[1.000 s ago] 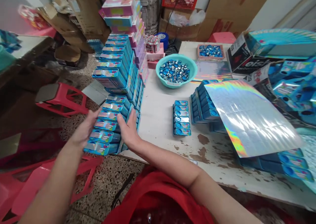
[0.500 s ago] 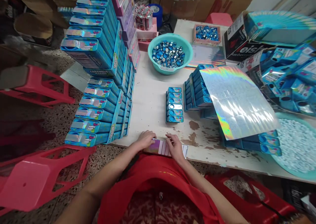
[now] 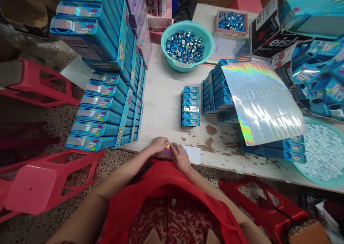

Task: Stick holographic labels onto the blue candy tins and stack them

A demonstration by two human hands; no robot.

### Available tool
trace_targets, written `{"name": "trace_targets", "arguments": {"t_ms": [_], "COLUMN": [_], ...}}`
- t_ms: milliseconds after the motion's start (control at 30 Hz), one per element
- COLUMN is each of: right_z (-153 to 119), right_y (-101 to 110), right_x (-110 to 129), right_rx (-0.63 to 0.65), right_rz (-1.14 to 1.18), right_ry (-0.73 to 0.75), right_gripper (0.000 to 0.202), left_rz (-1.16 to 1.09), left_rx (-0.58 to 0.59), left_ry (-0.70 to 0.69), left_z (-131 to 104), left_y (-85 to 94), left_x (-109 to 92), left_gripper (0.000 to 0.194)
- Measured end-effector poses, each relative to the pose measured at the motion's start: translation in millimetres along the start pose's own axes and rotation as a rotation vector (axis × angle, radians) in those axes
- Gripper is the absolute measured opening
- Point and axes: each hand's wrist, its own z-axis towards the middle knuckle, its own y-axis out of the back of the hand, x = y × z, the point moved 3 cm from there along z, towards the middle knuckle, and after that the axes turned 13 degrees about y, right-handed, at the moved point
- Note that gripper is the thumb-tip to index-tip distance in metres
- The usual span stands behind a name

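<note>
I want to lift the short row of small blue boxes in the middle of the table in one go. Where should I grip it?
Probably by its two end boxes, squeezing inward: the short row of small blue boxes runs near-to-far, packed face to face. Bare white table lies on its left; come from above, since the taller blue box stack crowds its right.

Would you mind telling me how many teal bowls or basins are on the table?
2. One teal bowl of blue caps sits at the far middle of the table; a teal basin of white pellets sits at the near right edge, partly cut off.
</note>
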Motion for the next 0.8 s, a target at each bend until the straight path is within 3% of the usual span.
{"name": "trace_targets", "arguments": {"t_ms": [200, 333, 433, 500, 533, 600, 667, 733, 800], "right_z": [13.3, 16.3, 12.4, 11.9, 12.9, 17.0, 22.4, 27.9, 33.7], "right_y": [13.1, 29.8, 50.4, 65.1, 71.8, 82.5, 89.5, 93.5, 96.0], "right_x": [-2.0, -2.8, -3.7, -5.4, -6.7, -11.5, -20.4, -33.2, -47.8], "right_rx": [-0.009, -0.035, -0.115, -0.192, -0.231, -0.324, -0.428, -0.536, -0.632], "right_rz": [0.097, 0.347, 0.572, 0.686, 0.738, 0.826, 0.860, 0.813, 0.701], "right_ry": [-0.131, -0.244, -0.402, -0.506, -0.545, -0.605, -0.658, -0.715, -0.756], "right_gripper": [0.017, 0.018, 0.019, 0.022, 0.023, 0.025, 0.027, 0.028, 0.028], "left_rz": [-0.034, -0.041, -0.128, -0.317, -0.431, -0.624, -0.740, -0.778, -0.783], "left_rx": [-0.035, -0.069, -0.194, -0.273, -0.260, -0.119, 0.029, 0.070, 0.040], "left_ry": [0.023, 0.047, 0.017, -0.105, -0.185, -0.290, -0.270, -0.234, -0.232], "left_z": [0.7, -2.0, -12.0, -21.8, -26.2, -30.5, -27.7, -19.8, -9.3], "left_y": [-3.4, -5.7, 1.9, 9.8, 12.5, 14.4, 15.6, 22.6, 36.7], "left_x": [0.1, 1.6, 1.1, -3.9, -8.1, -18.5, -29.4, -40.2, -50.1], "left_gripper": [0.032, 0.031, 0.030, 0.030, 0.031, 0.033, 0.026, 0.024, 0.022]}}
